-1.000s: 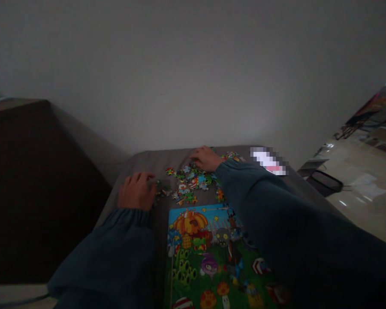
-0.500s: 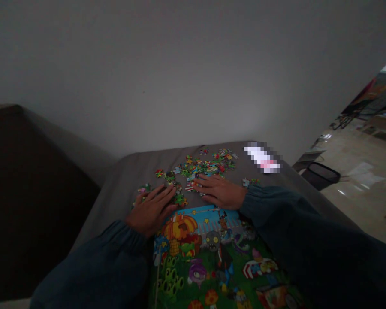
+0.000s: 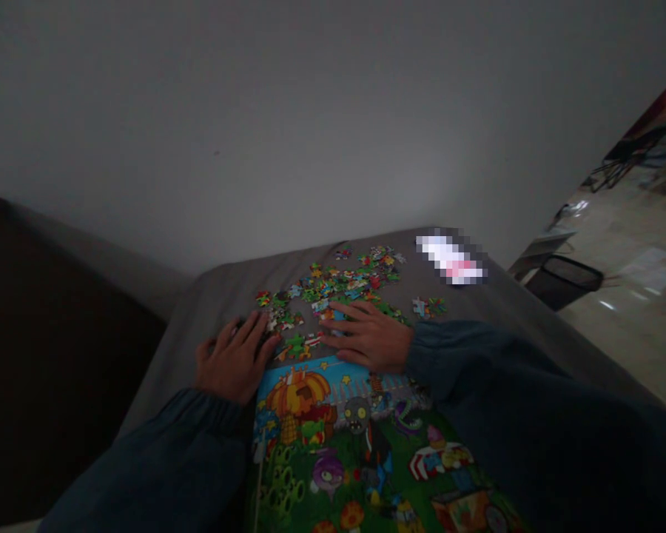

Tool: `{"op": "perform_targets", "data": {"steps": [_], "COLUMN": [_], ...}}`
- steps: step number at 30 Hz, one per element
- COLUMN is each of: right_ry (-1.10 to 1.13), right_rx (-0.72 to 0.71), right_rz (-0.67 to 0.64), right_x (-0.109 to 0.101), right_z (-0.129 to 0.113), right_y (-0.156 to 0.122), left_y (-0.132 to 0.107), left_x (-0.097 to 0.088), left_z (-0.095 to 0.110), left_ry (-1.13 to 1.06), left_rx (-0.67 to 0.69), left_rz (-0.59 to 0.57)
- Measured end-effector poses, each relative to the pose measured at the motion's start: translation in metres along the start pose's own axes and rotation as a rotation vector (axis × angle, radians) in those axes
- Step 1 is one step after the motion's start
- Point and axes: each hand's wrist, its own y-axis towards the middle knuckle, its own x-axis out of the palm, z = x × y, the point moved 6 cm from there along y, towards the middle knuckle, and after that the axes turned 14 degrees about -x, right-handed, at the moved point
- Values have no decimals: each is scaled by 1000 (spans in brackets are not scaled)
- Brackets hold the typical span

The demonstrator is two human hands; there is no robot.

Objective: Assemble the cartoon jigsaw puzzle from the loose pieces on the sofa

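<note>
**Puzzle picture (image 3: 333,437):** flat on a gray cover (image 3: 183,355), top edge toward the far end of the cover, lower part out of view, long axis impossible to tell.
**Pieces (image 3: 338,285):** loose, mixed colors, in a wide scatter just beyond the picture's top edge, no common direction.
**Left hand (image 3: 233,359):** open, palm down, fingers spread, fingertips among pieces by the picture's top left corner; any hold on a piece impossible to tell.
**Right hand (image 3: 366,338):** open, palm down, fingers spread over pieces, just above the picture's top edge; no grip visible.
**Blurred patch (image 3: 451,259):** beyond the picture, too pixelated to name.
**Wastebasket (image 3: 563,281):** well right of the picture.
</note>
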Motion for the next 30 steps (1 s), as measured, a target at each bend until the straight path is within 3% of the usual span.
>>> {"op": "perform_targets", "data": {"steps": [4, 10, 19, 22, 27, 30], "right_ry": [42, -31, -107, -119, -17, 45], "right_rx": [-55, 156, 350, 302, 25, -70], "right_rz": [41, 47, 82, 69, 26, 10], "right_x": [-3, 3, -1, -2, 0, 3], "right_z": [-4, 7, 14, 11, -8, -13], "right_y": [3, -2, -9, -7, 4, 8], "left_y": [0, -8, -6, -3, -1, 0], "left_x": [-4, -7, 3, 3, -6, -11], "left_z": [-2, 13, 10, 10, 16, 27], "left_ry": [-3, 6, -12, -15, -38, -80], "left_rx": [-29, 142, 126, 103, 57, 108], "left_rz": [50, -8, -21, -26, 55, 93]}}
